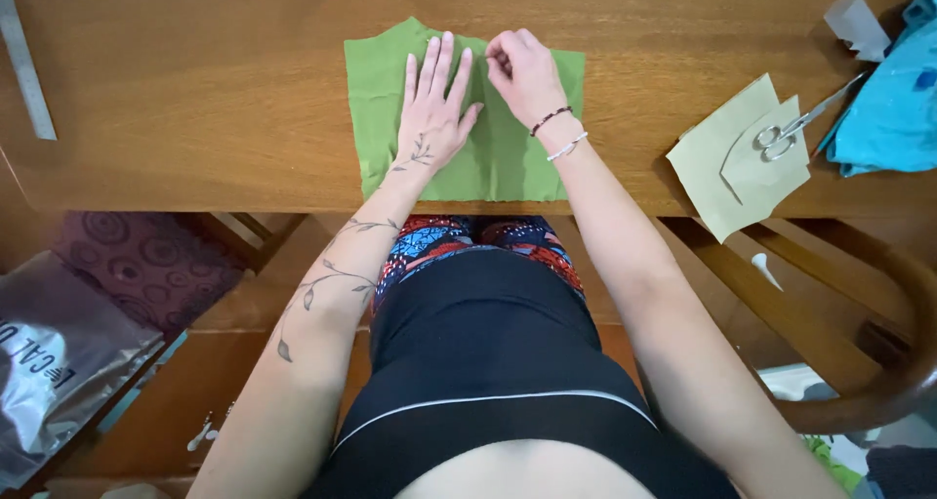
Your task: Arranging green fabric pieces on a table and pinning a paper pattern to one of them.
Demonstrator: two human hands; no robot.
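Green fabric under both hands; scissors on paper pieces nearby.

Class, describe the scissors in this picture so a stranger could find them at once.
Start at the wooden table and look to its right end, beside the turquoise cloth. There the scissors lie on pale beige paper pieces. They are the only metal tool there, slim and silver with two ring handles.

Even, warm indoor light; soft shadows beside the hands; image sharp; wide-angle bending at the edges.
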